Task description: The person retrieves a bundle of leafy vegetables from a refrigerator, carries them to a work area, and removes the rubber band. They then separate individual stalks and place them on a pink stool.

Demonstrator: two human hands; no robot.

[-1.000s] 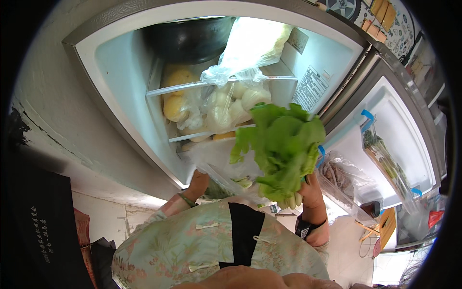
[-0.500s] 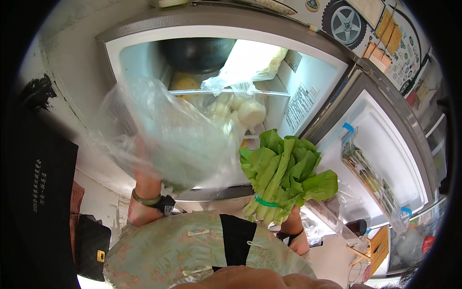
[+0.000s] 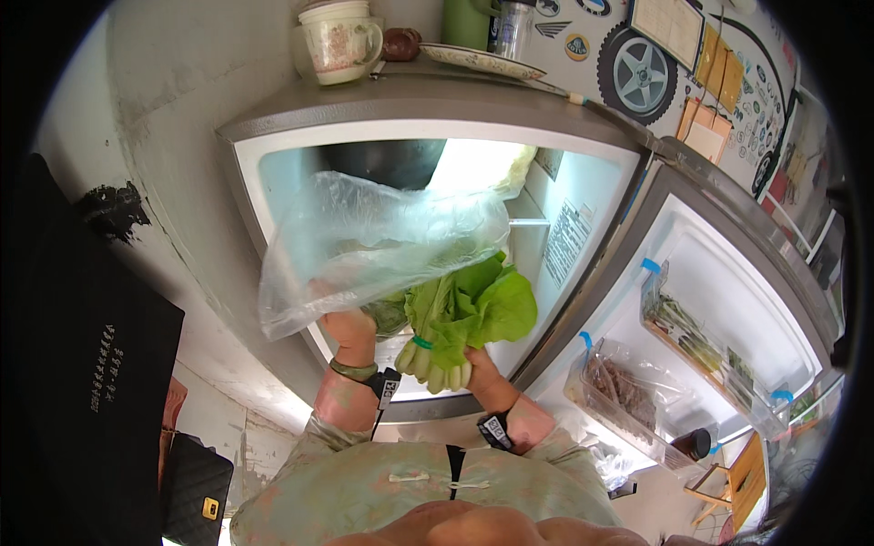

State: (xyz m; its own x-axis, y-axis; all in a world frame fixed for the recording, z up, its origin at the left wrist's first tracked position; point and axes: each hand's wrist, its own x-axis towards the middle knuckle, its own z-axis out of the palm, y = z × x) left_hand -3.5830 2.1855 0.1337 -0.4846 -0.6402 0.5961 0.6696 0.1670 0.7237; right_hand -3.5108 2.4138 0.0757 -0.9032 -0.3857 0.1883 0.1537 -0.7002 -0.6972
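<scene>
My left hand [image 3: 339, 314] grips a clear plastic bag [image 3: 391, 223], seen partly through its film. The bag spreads across the opening of a refrigerator [image 3: 437, 130]. Against the bag's right side my right hand [image 3: 482, 371] holds a bunch of leafy green lettuce [image 3: 496, 309], bound by a green band [image 3: 421, 343], with its pale stalk ends toward me. More dark green leaves [image 3: 389, 314] show between my two hands, under or inside the bag; I cannot tell which. Whether the lettuce tips are inside the bag is unclear.
On the upper shelf are a dark bowl [image 3: 382, 162] and a white bagged item [image 3: 478, 166]. To the right the open door [image 3: 619, 246] carries bins of bagged food. A cup [image 3: 339, 47] and a plate [image 3: 482, 62] stand on the refrigerator top. A wall [image 3: 173, 246] runs close at the left.
The lettuce has moved left and up to meet the bag. The bag has lowered and now stretches sideways over the lettuce. My view has tilted, showing more of the refrigerator top.
</scene>
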